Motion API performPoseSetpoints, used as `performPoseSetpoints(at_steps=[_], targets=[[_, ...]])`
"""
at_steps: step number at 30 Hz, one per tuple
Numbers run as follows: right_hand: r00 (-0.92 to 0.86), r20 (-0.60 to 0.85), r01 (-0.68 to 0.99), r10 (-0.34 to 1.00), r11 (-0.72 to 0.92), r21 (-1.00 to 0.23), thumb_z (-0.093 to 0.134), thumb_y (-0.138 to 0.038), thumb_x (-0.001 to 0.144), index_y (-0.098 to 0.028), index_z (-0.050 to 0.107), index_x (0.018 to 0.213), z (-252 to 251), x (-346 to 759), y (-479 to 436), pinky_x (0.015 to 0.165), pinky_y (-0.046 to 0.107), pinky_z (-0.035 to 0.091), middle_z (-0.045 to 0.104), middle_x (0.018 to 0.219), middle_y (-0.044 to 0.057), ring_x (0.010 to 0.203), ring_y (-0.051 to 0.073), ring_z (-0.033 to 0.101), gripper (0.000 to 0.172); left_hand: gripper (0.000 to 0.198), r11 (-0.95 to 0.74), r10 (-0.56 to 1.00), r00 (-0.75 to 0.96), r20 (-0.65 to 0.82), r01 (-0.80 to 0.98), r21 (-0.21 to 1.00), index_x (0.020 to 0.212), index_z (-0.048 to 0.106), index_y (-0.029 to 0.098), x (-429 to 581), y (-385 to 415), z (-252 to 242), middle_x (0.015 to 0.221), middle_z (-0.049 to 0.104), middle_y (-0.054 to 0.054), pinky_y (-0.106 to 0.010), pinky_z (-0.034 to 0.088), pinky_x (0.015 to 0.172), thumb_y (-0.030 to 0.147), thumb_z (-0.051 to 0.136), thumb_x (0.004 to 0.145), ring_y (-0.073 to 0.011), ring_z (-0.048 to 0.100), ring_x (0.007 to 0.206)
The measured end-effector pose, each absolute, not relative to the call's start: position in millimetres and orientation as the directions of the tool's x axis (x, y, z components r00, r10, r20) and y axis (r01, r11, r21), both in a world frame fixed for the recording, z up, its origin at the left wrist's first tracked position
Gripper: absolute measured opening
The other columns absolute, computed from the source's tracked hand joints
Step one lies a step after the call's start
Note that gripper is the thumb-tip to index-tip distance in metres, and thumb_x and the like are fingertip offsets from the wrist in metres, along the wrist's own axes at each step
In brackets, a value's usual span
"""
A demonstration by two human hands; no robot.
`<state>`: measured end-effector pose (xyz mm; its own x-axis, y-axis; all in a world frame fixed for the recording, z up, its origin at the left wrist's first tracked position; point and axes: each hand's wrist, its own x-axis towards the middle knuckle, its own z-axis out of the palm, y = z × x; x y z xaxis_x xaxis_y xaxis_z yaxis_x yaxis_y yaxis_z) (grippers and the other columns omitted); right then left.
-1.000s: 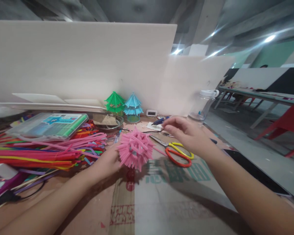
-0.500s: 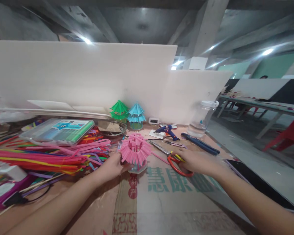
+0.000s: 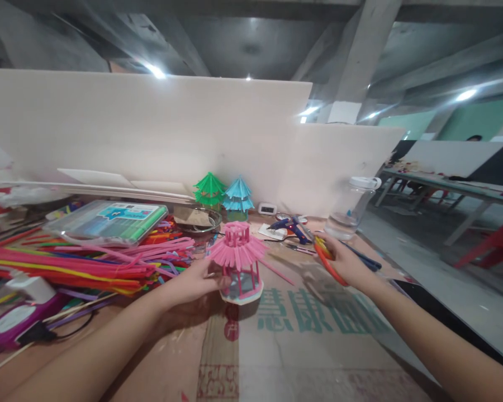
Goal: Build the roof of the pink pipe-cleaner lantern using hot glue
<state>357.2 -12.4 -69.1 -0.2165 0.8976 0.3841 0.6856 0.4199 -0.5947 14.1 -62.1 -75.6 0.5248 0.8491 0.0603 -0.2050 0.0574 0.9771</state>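
A pink model pavilion (image 3: pixel 238 251) with a fringed roof, thin posts and a pale flat base stands in the middle, tilted slightly. My left hand (image 3: pixel 201 282) is closed round its left side, fingers at the posts and base. From the roof's right edge a pink strip (image 3: pixel 279 272) sticks out. In my right hand (image 3: pixel 339 259) are scissors with orange and yellow handles (image 3: pixel 329 259), raised off the board; their blades are hard to make out. A dark blue glue gun (image 3: pixel 293 228) lies just beyond them.
Green (image 3: pixel 209 190) and blue (image 3: pixel 238 196) model pavilions stand by the white partition. Left are coloured pipe cleaners (image 3: pixel 109 262) and a plastic case of pens (image 3: pixel 113 220). At right are a water bottle (image 3: pixel 347 209), pliers (image 3: pixel 362 257) and a dark tablet (image 3: pixel 448 318).
My right hand has lifted the scissors off the board, up and to the right. My left hand has raised and tilted the pavilion, so its posts and base show more.
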Motion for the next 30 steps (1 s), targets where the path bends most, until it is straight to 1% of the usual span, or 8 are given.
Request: performPoseSetpoints(at_steps=[3, 7, 12, 15, 18, 21, 25, 30], targets=[[-0.177, 0.432, 0.605, 0.884, 0.444, -0.661, 0.05, -0.052, 0.086, -0.021, 0.043, 0.124, -52, 352, -14, 0.051, 0.032, 0.049, 0.056, 0.068, -0.002, 0.056, 0.019, 0.057, 0.049, 0.048, 0.02, 0.86, 0.507, 0.064, -0.157, 0.987, 0.113, 0.064, 0.019, 11, -56, -73, 0.115, 0.069, -0.014, -0.036, 0.051, 0.084, 0.035, 0.083, 0.072, -0.0269, 0.065, 0.102], [-0.162, 0.527, 0.519, 0.834, 0.526, -0.674, 0.05, -0.052, 0.087, -0.023, 0.04, 0.13, -21, 331, -14, 0.053, 0.028, 0.046, 0.05, 0.071, -0.004, 0.057, 0.016, 0.053, 0.052, 0.051, 0.045, 0.85, 0.525, 0.045, -0.156, 0.987, 0.115, 0.064, 0.016, 8, -56, -72, 0.112, 0.069, -0.015, -0.034, 0.052, 0.078, 0.037, 0.082, 0.072, -0.0285, 0.065, 0.101], [-0.249, 0.725, 0.61, 0.642, 0.685, -0.398, 0.063, -0.05, 0.081, -0.021, 0.054, 0.112, -7, 308, -17, 0.064, 0.032, 0.045, 0.05, 0.082, 0.001, 0.07, 0.018, 0.051, 0.043, 0.054, 0.09, 0.871, 0.492, -0.006, -0.147, 0.985, 0.119, 0.063, 0.019, 8, -64, -73, 0.113, 0.07, -0.012, -0.033, 0.052, 0.081, 0.036, 0.082, 0.071, -0.028, 0.066, 0.102], [-0.33, 0.776, 0.649, 0.537, 0.726, -0.227, 0.063, -0.053, 0.083, -0.019, 0.057, 0.106, -15, 305, -22, 0.065, 0.033, 0.044, 0.053, 0.084, 0.005, 0.074, 0.022, 0.052, 0.041, 0.061, 0.147, 0.851, 0.524, -0.024, -0.195, 0.97, 0.123, 0.06, 0.018, 12, -71, -69, 0.116, 0.069, -0.015, -0.037, 0.052, 0.086, 0.037, 0.083, 0.07, -0.0308, 0.065, 0.106], [-0.405, 0.78, 0.665, 0.477, 0.739, -0.106, 0.061, -0.05, 0.085, -0.02, 0.058, 0.105, -23, 307, -26, 0.065, 0.033, 0.043, 0.055, 0.086, 0.007, 0.075, 0.023, 0.053, 0.037, 0.069, 0.224, 0.812, 0.58, -0.068, -0.202, 0.953, 0.127, 0.057, 0.016, 18, -78, -60, 0.116, 0.068, -0.018, -0.038, 0.054, 0.08, 0.039, 0.084, 0.068, -0.0333, 0.067, 0.102], [-0.45, 0.765, 0.696, 0.461, 0.718, -0.023, 0.061, -0.05, 0.086, -0.02, 0.059, 0.104, -27, 307, -26, 0.066, 0.033, 0.043, 0.054, 0.085, 0.007, 0.075, 0.023, 0.052, 0.035, 0.069, 0.274, 0.79, 0.605, -0.096, -0.208, 0.939, 0.125, 0.058, 0.017, 21, -81, -53, 0.119, 0.068, -0.019, -0.038, 0.055, 0.079, 0.038, 0.086, 0.065, -0.0342, 0.068, 0.103], [-0.485, 0.75, 0.719, 0.451, 0.694, 0.048, 0.062, -0.05, 0.085, -0.018, 0.06, 0.105, -32, 306, -23, 0.067, 0.034, 0.043, 0.054, 0.086, 0.008, 0.076, 0.023, 0.051, 0.038, 0.059, 0.281, 0.782, 0.615, -0.101, -0.203, 0.938, 0.122, 0.06, 0.018, 19, -81, -55, 0.119, 0.068, -0.018, -0.037, 0.055, 0.082, 0.037, 0.082, 0.071, -0.0326, 0.068, 0.104], [-0.501, 0.756, 0.725, 0.421, 0.681, 0.102, 0.06, -0.053, 0.085, -0.016, 0.059, 0.106, -33, 306, -23, 0.067, 0.036, 0.044, 0.054, 0.088, 0.01, 0.077, 0.025, 0.052, 0.043, 0.063, 0.252, 0.769, 0.631, -0.102, -0.152, 0.956, 0.128, 0.058, 0.018, 17, -80, -60, 0.123, 0.067, -0.019, -0.039, 0.054, 0.086, 0.039, 0.08, 0.074, -0.034, 0.066, 0.109]])
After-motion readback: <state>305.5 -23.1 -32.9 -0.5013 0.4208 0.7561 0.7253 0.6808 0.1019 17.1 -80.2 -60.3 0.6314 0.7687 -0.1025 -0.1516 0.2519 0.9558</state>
